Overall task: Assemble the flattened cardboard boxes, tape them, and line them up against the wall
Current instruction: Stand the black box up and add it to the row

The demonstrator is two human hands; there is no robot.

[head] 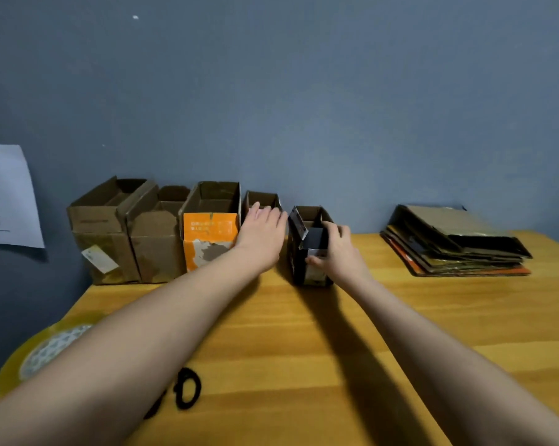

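1. A person's right hand (334,252) grips a small black box (307,249) standing just off the wall.
2. The left hand (262,231), fingers straight, rests on the neighbouring box (261,201) in the wall row.
3. Flattened boxes (455,243) are stacked well apart to the right, bare table (304,349) between.

Home workroom: wooden table (336,349), blue-grey wall (304,91).

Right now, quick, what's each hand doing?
Left hand: open, fingers straight, resting on the small brown box.
Right hand: gripping the black box.
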